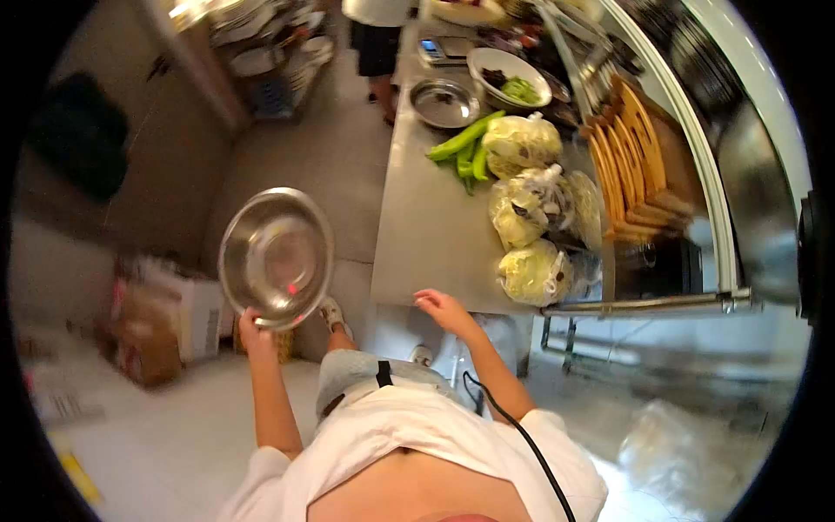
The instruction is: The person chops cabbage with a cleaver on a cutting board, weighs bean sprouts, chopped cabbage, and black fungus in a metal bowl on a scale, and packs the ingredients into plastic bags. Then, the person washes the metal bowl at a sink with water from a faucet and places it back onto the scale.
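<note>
My left hand point(254, 332) grips the near rim of a round stainless steel basin point(277, 259), held out over the floor to the left. The basin is tilted so its shiny inside faces me, and nothing solid shows in it. My right hand point(444, 310) is in the air by the near edge of the metal worktop point(435, 226). Its fingers are partly stretched out with nothing in them. Closest to it on the worktop is a plastic bag of pale green vegetables point(534, 271).
More bagged vegetables point(522, 209), long green peppers point(465, 148), a metal bowl point(444, 104) and a white bowl of cut food point(513, 80) line the worktop. Wooden boards point(631, 165) stand on a rack at right. Another person point(376, 39) stands beyond. Boxes point(165, 317) sit at left.
</note>
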`<state>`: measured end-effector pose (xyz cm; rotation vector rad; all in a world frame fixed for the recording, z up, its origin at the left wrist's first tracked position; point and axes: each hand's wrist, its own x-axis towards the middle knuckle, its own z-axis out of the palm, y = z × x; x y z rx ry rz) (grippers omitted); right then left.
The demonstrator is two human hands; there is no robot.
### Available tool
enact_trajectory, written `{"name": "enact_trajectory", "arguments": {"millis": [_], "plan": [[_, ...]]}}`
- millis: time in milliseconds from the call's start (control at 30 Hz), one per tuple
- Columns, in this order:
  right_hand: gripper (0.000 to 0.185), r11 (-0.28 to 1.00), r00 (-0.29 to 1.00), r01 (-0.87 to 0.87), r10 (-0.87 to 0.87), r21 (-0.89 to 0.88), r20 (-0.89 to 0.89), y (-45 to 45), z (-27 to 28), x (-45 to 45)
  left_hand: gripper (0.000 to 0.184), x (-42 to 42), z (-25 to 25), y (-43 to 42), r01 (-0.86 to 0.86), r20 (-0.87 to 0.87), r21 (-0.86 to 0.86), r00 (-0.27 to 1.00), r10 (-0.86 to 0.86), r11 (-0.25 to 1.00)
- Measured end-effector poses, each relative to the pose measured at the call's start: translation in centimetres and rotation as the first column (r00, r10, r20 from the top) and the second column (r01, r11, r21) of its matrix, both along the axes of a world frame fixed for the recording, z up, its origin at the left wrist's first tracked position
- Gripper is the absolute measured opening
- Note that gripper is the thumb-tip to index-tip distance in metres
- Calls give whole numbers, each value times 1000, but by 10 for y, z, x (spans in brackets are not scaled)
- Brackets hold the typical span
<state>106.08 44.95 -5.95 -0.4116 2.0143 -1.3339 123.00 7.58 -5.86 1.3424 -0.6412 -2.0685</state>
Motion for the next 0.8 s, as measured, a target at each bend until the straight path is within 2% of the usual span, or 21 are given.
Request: {"name": "enact_trajectory", "arguments": {"millis": [33,100,167,200,233,267,300,333,433,467,500,567,600,633,667,700,733,767,800], "plan": [[33,994,995,-87,90,70,-39,-13,-7,1,10,-7,3,-22,27,53,23,998,-28,999],[40,945,960,-245,268,215,-83,-45,-29,6,7,-23,-28,-81,-100,67,-2,993,100,995],[56,765,821,-567,556,305,132,-74,-42,15,13,-50,-11,-116,-52,239,-47,969,62,998],[64,635,705,-707,667,310,241,-88,-50,16,18,-57,-20,-147,-34,205,-13,978,36,999],[69,553,652,-758,651,346,388,-101,-68,22,23,-68,-31,-173,-27,168,25,985,23,999],[75,455,577,-816,619,355,533,-115,-92,35,31,-89,-4,-174,-112,144,69,984,101,991],[81,344,481,-876,571,337,666,-135,-74,31,40,-95,-7,-198,45,107,96,993,-55,994],[92,519,630,-775,594,360,500,-141,-51,30,35,-104,-12,-217,54,90,113,994,-64,992],[94,435,539,-841,615,322,576,-192,-34,-11,16,-134,-11,-250,85,117,105,988,-97,991],[95,452,587,-810,636,374,502,-205,-42,-16,17,-138,-35,-274,127,74,0,989,-127,992],[94,425,557,-829,684,363,471,-219,-38,-30,19,-152,-29,-276,175,-4,22,985,-175,984],[93,386,513,-851,757,357,404,-241,-21,-65,16,-179,-51,-300,168,12,38,986,-169,985],[74,474,576,-818,665,327,476,-253,7,-95,14,-197,-36,-301,205,13,60,979,-206,977],[61,637,626,-765,701,94,342,-258,-13,-122,12,-214,-21,-295,239,16,82,970,-241,967],[49,720,688,-672,693,-172,217,-263,-33,-150,10,-233,-2,-285,271,23,108,961,-275,956],[33,804,790,-522,582,-285,193,-275,5,-194,8,-254,8,-283,201,69,149,975,-213,968],[31,917,843,-202,341,-343,416,-284,18,-232,8,-267,1,-296,255,29,169,964,-263,952],[31,872,837,141,147,-469,526,-293,35,-272,7,-277,-11,-307,307,-12,188,951,-310,933],[33,773,862,311,15,-553,507,-298,24,-315,6,-287,-19,-310,376,-100,80,924,-368,923]]}}
